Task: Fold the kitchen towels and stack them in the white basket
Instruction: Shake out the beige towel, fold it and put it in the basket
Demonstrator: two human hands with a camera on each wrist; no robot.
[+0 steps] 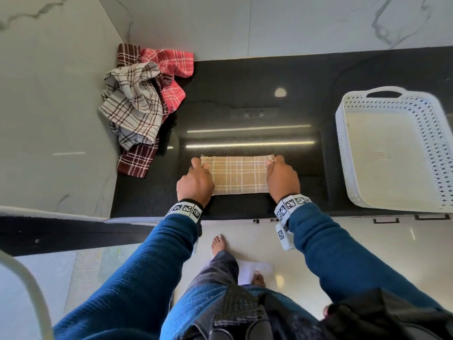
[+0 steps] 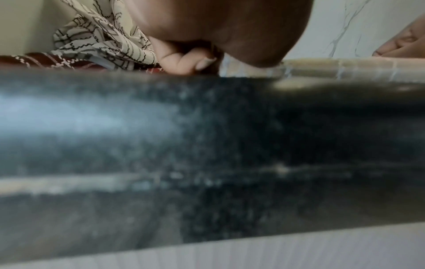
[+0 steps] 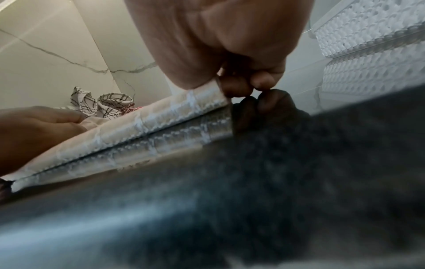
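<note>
A beige plaid towel (image 1: 236, 174), folded into a flat strip, lies on the black counter (image 1: 245, 94) in front of me. My left hand (image 1: 199, 165) grips its left end with curled fingers (image 2: 184, 60). My right hand (image 1: 273, 160) pinches the far right corner; in the right wrist view its fingertips (image 3: 234, 85) close on the towel's edge (image 3: 138, 131). The white perforated basket (image 1: 429, 133) stands on the right of the counter with nothing in it. A pile of crumpled towels (image 1: 142, 104), cream, red and maroon plaid, lies in the far left corner.
Marble walls (image 1: 49, 94) close off the counter at the left and back. The counter's front edge (image 1: 220, 218) runs just under my wrists. A band of black counter lies between the towel and the basket.
</note>
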